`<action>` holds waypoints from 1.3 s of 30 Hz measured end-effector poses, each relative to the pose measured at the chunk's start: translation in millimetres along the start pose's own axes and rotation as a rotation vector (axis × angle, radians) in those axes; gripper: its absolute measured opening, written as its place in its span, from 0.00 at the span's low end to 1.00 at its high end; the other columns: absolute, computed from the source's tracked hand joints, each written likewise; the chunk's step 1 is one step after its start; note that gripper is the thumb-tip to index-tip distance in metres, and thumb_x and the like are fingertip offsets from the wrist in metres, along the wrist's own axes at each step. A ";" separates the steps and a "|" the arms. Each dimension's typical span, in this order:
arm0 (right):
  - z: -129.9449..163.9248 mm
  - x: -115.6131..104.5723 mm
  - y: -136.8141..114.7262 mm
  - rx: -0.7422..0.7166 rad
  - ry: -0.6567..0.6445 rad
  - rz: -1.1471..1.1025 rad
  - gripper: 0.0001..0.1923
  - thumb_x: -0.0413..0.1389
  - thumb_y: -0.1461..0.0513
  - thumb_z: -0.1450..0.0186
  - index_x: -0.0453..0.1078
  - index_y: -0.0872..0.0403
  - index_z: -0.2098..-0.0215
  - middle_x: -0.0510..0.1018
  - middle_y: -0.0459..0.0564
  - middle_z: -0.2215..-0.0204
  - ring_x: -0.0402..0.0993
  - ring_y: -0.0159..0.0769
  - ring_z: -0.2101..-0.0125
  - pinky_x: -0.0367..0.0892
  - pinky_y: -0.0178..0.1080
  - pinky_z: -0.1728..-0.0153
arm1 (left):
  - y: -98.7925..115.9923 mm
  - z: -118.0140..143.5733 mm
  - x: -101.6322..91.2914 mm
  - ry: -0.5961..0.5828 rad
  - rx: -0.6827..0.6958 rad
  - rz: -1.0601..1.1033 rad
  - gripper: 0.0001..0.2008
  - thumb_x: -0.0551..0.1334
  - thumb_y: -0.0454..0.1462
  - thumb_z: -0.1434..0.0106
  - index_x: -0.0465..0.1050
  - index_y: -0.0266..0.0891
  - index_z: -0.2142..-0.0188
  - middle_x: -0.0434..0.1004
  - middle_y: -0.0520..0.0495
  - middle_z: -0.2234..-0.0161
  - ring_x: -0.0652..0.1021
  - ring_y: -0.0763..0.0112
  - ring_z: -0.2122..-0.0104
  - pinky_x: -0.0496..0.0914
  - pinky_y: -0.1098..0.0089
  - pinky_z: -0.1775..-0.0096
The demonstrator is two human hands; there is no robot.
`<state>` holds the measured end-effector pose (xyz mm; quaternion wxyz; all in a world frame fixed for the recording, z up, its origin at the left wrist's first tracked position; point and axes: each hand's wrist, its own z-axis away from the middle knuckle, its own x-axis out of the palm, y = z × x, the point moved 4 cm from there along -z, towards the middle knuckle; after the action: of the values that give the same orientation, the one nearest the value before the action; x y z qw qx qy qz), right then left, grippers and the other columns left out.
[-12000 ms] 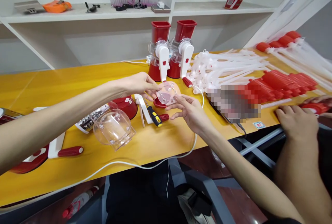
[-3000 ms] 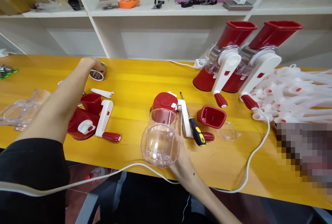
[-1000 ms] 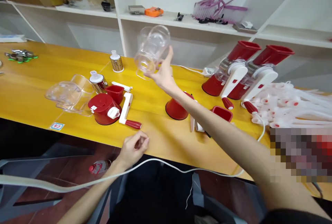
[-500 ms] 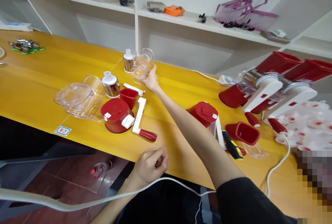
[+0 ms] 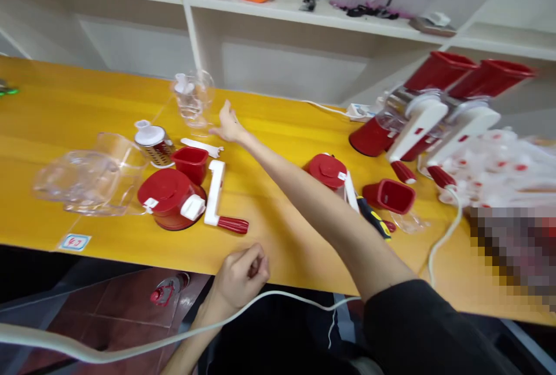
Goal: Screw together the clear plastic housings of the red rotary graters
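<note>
Stretched out over the yellow table (image 5: 108, 102) with the right hand (image 5: 226, 123) open, thumb and fingers parted, nothing visible between. Just to the left of those fingertips, near the foot of the white shelf unit (image 5: 190, 24): a clear plastic grater housing (image 5: 194, 111), seemingly upright, taller than wide in this view. Hard to fix its true long axis through transparent walls and blur; impossible to tell light contact from a narrow gap at the lower fingertip. Inside or behind the housing: a white drum stem (image 5: 183, 83). Far closer to the right hand than to the left hand (image 5: 242, 275), loosely curled at the table's near edge with no object visible in its grasp. Between the two hands: a white crank handle (image 5: 213, 192), red grip (image 5: 233, 224) towards the left hand. In front of the housing: a flat white strip (image 5: 201, 146) and a red hopper (image 5: 191, 165).
</note>
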<state>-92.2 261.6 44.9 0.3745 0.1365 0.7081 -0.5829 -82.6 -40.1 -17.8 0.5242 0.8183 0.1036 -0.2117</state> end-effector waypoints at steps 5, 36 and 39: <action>104.8 -100.6 -2.3 -0.159 -0.057 0.194 0.53 0.59 0.41 0.43 0.46 0.54 0.29 0.54 0.55 0.33 0.56 0.36 0.32 0.53 0.49 0.21 | -0.1 -4.0 0.7 -0.026 -0.048 -0.015 0.10 0.56 0.35 0.34 0.60 0.46 0.73 0.61 0.58 0.84 0.65 0.72 0.86 0.58 0.70 0.82; -84.3 -72.4 70.1 -0.144 -0.032 0.250 0.69 0.69 0.49 0.54 0.38 0.62 0.26 0.46 0.64 0.31 0.50 0.44 0.28 0.48 0.52 0.21 | 9.4 -2.9 8.0 -0.031 0.032 -0.229 0.12 0.52 0.29 0.32 0.57 0.42 0.73 0.58 0.60 0.81 0.63 0.80 0.84 0.60 0.77 0.79; -99.8 -59.2 68.6 -0.169 -0.002 0.224 0.62 0.66 0.50 0.49 0.39 0.61 0.27 0.45 0.62 0.30 0.48 0.40 0.27 0.45 0.50 0.19 | 9.3 -3.8 8.5 -0.040 0.017 -0.237 0.12 0.52 0.29 0.32 0.58 0.42 0.73 0.59 0.60 0.82 0.64 0.80 0.84 0.60 0.77 0.79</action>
<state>-45.6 388.0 40.1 0.4482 0.1821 0.7345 -0.4758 -70.5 -41.1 -12.7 0.4905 0.8004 0.1874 -0.2892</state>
